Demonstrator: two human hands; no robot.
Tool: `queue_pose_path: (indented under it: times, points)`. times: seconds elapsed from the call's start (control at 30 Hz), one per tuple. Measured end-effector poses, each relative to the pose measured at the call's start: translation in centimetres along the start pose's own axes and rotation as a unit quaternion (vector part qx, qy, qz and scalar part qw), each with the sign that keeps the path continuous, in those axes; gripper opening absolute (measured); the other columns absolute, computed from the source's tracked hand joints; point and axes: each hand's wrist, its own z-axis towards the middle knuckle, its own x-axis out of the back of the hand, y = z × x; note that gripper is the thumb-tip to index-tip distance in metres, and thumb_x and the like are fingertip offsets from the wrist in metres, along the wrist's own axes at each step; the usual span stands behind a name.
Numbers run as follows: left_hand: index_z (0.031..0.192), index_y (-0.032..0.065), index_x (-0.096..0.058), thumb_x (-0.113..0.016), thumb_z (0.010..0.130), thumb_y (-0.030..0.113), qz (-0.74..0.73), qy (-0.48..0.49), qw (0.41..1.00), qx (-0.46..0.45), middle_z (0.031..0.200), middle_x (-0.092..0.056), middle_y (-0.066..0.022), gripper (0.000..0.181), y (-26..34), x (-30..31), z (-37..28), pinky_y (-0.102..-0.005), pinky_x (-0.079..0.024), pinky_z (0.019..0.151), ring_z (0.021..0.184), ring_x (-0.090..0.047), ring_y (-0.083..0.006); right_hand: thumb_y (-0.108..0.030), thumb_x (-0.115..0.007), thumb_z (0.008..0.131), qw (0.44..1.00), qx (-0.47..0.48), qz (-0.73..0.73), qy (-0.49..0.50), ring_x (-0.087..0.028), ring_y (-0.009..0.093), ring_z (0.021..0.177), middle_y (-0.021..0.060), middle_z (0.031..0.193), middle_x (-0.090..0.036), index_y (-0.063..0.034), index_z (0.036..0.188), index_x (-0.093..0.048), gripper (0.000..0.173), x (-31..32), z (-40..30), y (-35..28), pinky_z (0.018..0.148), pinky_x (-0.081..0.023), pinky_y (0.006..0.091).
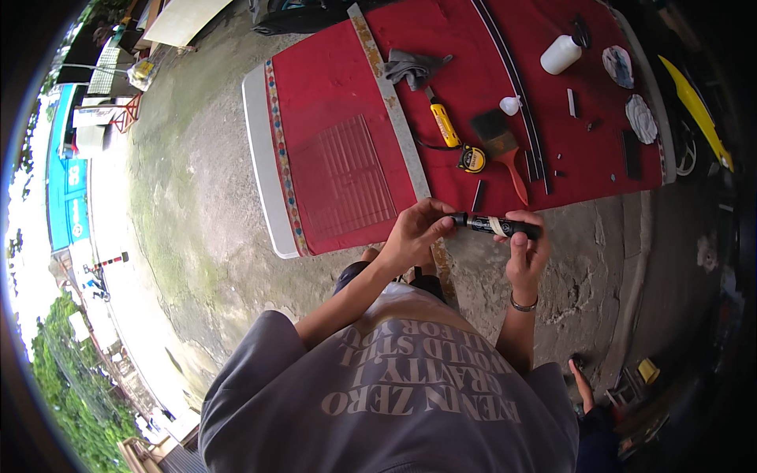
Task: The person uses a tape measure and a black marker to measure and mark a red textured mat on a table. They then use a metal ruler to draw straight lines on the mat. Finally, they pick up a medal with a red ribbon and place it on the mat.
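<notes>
My left hand pinches the black cap at the left end of a thick black marker-like tube. That tube bears writing and a band of pale tape, and its right end is in the grip of my right hand. Between cap and body shows a narrower section; whether they are joined cannot be told. Beyond my hands, on a red cloth over a table, lie a yellow utility knife, a tape measure, a paintbrush with a red handle and a long metal straightedge.
A clear ribbed sheet lies at the table's left. Farther back are a grey rag, a long black strip, a white bottle and crumpled cloths. The straightedge overhangs the near edge. Another person's arm shows at lower right.
</notes>
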Motion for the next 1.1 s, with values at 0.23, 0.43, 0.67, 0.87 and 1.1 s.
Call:
queue_pose_path:
  times: [0.23,0.43,0.67,0.87,1.1]
  points:
    - [0.114,0.0000,-0.058,-0.061,0.101,0.018,-0.174,-0.012,0.981,0.081,0.101,-0.066,-0.0069,0.022,-0.2,0.5,-1.6,-0.0302,-0.056,0.083,0.091,-0.068,-0.0145,-0.044,-0.059,0.099,0.995,-0.045,0.061,-0.069,-0.066,0.014,0.067,0.0084,0.087,-0.064,0.0015,0.113,-0.057,0.048,-0.1,0.5,-0.5,0.058,-0.051,0.0242]
    - [0.107,0.0022,-0.052,-0.061,0.101,0.021,-0.082,0.030,0.996,0.016,0.093,-0.063,-0.0037,0.022,1.4,-0.4,-3.9,-0.0258,-0.056,0.077,0.083,-0.067,-0.0107,-0.049,-0.059,0.098,0.991,-0.100,0.055,-0.065,-0.064,0.013,0.063,0.0075,0.083,-0.063,0.0001,0.112,-0.057,0.050,-1.3,0.5,-1.0,0.054,-0.049,0.0232]
    - [0.104,0.0011,-0.051,-0.061,0.101,0.018,-0.077,0.061,0.995,0.037,0.088,-0.065,-0.0065,0.020,4.1,-0.7,-5.7,-0.0258,-0.056,0.075,0.082,-0.067,-0.0110,-0.056,-0.060,0.095,0.991,-0.104,0.088,-0.002,-0.063,0.013,0.059,0.0066,0.087,-0.060,0.0002,0.107,-0.058,0.057,-3.4,-1.4,-1.1,0.047,-0.049,0.0221]
    - [0.103,0.0010,-0.054,-0.063,0.100,0.020,-0.116,0.038,0.985,0.119,0.091,-0.066,-0.0078,0.021,5.8,1.4,-6.6,-0.0279,-0.055,0.076,0.085,-0.067,-0.0139,-0.055,-0.057,0.097,0.995,-0.061,0.072,-0.031,-0.058,0.011,0.058,0.0060,0.080,-0.058,-0.0014,0.107,-0.055,0.054,-5.0,-2.1,-1.1,0.048,-0.046,0.0232]
    - [0.129,-0.0016,-0.053,-0.067,0.096,0.040,0.201,0.239,0.950,0.023,0.111,-0.067,-0.0157,0.055,-2.8,12.4,-4.1,-0.0324,-0.054,0.080,0.107,-0.067,-0.0228,-0.036,-0.057,0.103,0.925,-0.298,0.217,0.091,-0.060,0.010,0.065,0.0068,0.082,-0.068,-0.0050,0.108,-0.061,0.032,-10.3,0.6,9.7,0.055,-0.045,0.0239]
